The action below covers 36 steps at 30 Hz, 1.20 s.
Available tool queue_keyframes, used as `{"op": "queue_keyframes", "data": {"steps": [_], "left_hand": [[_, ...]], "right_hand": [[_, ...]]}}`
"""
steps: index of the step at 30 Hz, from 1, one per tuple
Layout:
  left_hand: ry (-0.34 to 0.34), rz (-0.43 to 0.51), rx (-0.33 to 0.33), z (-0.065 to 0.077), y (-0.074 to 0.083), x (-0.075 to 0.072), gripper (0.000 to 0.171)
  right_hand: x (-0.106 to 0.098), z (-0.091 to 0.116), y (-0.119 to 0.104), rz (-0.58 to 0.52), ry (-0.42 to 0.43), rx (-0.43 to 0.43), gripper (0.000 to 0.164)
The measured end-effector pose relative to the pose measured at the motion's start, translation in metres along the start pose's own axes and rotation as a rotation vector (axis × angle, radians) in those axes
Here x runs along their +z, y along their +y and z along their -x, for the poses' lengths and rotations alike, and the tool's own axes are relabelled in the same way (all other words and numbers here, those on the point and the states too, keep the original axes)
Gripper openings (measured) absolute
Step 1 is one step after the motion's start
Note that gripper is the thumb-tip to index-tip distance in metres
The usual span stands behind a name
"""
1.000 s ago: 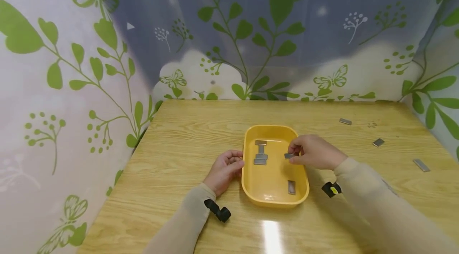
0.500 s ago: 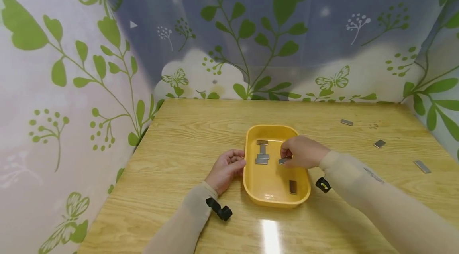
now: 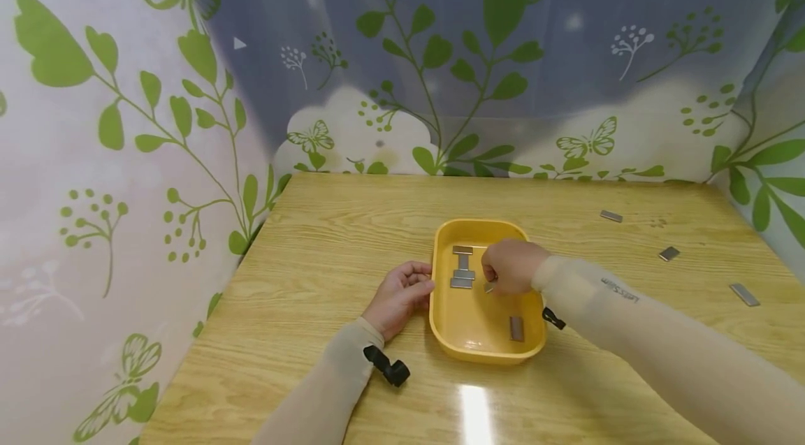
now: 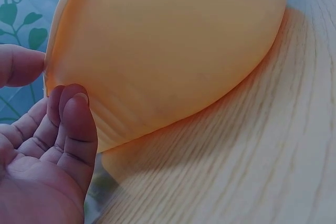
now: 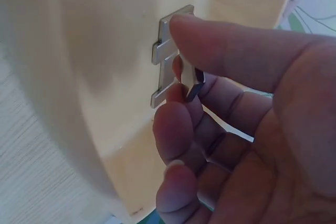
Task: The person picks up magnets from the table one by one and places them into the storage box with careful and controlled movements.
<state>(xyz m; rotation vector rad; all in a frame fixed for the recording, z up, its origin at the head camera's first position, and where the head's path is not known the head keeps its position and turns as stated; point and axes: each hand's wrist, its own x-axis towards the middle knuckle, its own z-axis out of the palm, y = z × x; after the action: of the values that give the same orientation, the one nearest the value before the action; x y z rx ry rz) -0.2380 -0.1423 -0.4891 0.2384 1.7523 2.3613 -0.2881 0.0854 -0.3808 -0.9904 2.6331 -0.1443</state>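
Metallic grey piece [image 5: 190, 77] is inside yellow tray [image 3: 468, 323], pinched by right hand [image 3: 512, 267]; whether it touches tray bottom, I cannot tell. To left of it, four similar pieces [image 3: 464, 275] lie in touching row. One more piece [image 3: 516, 328] lies near right wall, toward person. Left hand [image 3: 397, 297], relaxed, rests against tray's left side. Tray stands on wooden tabletop [image 3: 327, 235]; farther right, three loose pieces [image 3: 669, 253] lie well apart.

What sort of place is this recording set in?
Probably an indoor work corner set up for recording, though the room beyond is hidden. A wood-grain table stands before leaf-and-butterfly printed hangings, and a yellow tray on it holds flat metallic pieces.
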Motion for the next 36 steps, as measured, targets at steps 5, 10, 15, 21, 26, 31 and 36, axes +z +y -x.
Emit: {"op": "queue_keyframes", "data": {"steps": [5,10,15,21,26,31,36], "left_hand": [[0.003,-0.007,0.003,0.000,0.000,0.000,0.033],[0.002,-0.014,-0.003,0.001,0.002,0.001,0.034],[-0.001,-0.016,-0.004,0.001,0.003,0.002,0.034],[-0.007,-0.013,-0.004,0.001,0.003,0.000,0.034],[-0.006,-0.021,-0.007,0.000,0.003,-0.001,0.034],[-0.005,-0.032,-0.003,0.000,0.003,-0.001,0.034],[-0.007,-0.031,-0.003,0.000,0.002,-0.002,0.034]], "right_hand": [[0.000,-0.007,-0.007,0.043,-0.014,-0.011,0.021],[0.003,-0.014,-0.010,0.073,-0.019,-0.004,0.014],[0.008,-0.020,-0.010,0.094,-0.016,0.007,0.014],[0.013,-0.026,-0.009,0.095,-0.023,0.009,0.019],[0.019,-0.032,-0.007,0.108,-0.048,0.013,0.023],[0.023,-0.036,-0.009,0.098,-0.091,0.027,0.021],[0.026,-0.038,-0.010,0.090,-0.108,0.034,0.021]]}}
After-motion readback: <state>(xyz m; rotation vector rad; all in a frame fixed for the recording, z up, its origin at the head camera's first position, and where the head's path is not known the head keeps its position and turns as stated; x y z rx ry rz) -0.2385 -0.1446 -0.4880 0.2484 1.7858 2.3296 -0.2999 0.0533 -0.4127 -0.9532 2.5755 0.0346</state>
